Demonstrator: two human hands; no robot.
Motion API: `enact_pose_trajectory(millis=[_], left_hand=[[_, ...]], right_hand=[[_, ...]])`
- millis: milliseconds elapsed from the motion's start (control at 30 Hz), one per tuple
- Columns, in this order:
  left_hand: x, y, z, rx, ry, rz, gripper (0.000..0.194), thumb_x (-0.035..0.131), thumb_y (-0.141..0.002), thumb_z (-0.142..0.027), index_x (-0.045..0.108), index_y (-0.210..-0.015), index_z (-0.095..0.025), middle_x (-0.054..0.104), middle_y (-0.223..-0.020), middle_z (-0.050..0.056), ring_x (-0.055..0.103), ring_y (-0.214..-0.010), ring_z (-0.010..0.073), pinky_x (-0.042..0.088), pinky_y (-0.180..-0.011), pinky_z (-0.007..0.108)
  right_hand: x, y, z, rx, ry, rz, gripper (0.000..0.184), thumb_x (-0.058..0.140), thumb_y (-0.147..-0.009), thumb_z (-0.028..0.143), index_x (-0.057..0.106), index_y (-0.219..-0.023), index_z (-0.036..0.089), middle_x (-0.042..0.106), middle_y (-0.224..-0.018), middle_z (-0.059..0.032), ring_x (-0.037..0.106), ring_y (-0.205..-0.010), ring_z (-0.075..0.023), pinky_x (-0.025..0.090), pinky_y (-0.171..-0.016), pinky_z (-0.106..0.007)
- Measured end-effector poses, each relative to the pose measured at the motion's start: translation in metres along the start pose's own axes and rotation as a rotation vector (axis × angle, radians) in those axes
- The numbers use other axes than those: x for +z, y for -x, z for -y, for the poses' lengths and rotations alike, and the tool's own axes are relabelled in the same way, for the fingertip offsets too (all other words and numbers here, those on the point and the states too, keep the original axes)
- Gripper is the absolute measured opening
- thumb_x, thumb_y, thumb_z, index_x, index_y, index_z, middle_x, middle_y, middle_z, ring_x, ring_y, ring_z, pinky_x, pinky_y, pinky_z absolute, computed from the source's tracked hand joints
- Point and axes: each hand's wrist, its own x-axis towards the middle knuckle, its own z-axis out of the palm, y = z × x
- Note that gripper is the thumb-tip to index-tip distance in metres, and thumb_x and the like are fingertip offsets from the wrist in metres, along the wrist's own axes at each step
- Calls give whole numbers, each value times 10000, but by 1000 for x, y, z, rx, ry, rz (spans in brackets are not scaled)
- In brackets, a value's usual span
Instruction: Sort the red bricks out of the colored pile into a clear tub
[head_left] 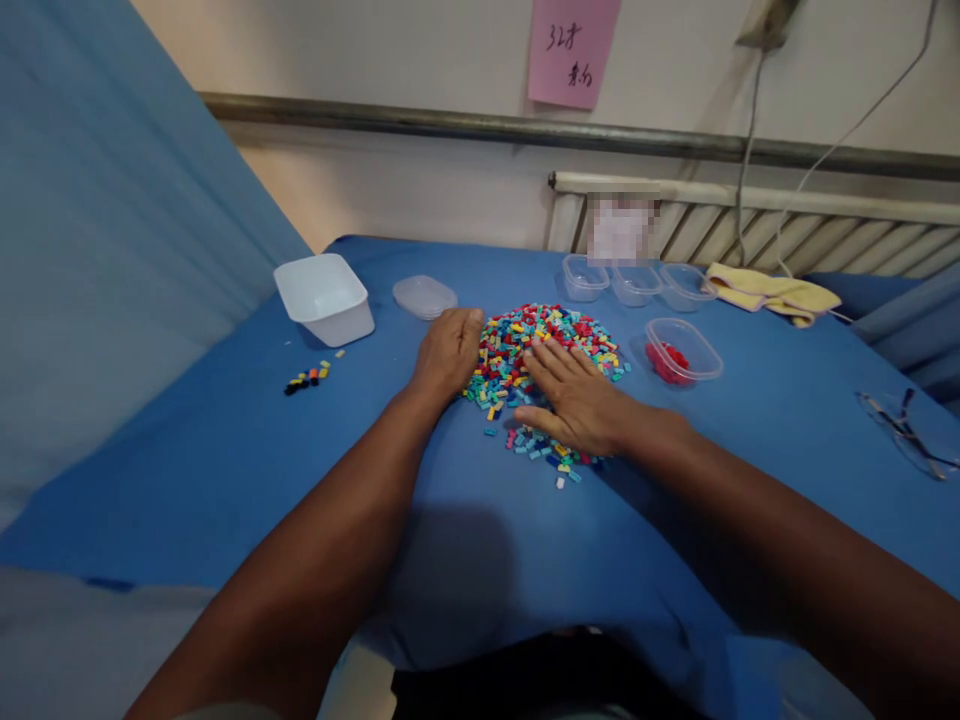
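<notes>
1. Toy bricks (510,357), small and multicoloured, lie heaped on the blue cloth (360,440).
2. Left hand (448,352) borders the heap's left edge, fingers mostly hidden; I cannot tell its openness or grip.
3. Right hand (574,405) spreads palm-down over the heap, visibly gripping nothing.
4. Each brick should be light, stiff, smooth and apt to skitter; pinch its long sides.

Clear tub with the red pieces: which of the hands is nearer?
Right. The right hand is over the mixed pile, left of the clear tub; the left hand is farther off, at the pile's left edge.
</notes>
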Motion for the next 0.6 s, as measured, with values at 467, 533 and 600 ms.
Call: enact_pose_trajectory(millis=[467,533,600], left_hand=[[4,3,-13,168,7,71,582,303,-1150,-551,729,-1252,-167,762,-1266,137,663,-1152,274,493,-1075,459],[3,3,-15,175,19,62,587,301,-1150,-568,729,-1231,-175,764,-1245,134,667,-1129,270,500,-1066,457],[2,3,-17,180,37,44,593,303,-1149,-583,727,-1226,-175,763,-1240,135,668,-1146,269,499,-1082,455]], right_hand=[[6,75,-14,-144,-17,-3,958,361,-1104,785,261,-1804,138,219,-1847,-189,166,-1735,-358,185,-1405,-614],[5,81,-7,-167,-59,3,981,393,-1092,798,264,-1803,134,245,-1838,-198,197,-1731,-357,209,-1402,-607],[3,86,1,-196,-113,26,987,426,-1083,802,281,-1800,138,270,-1831,-201,229,-1724,-356,238,-1396,-599]])
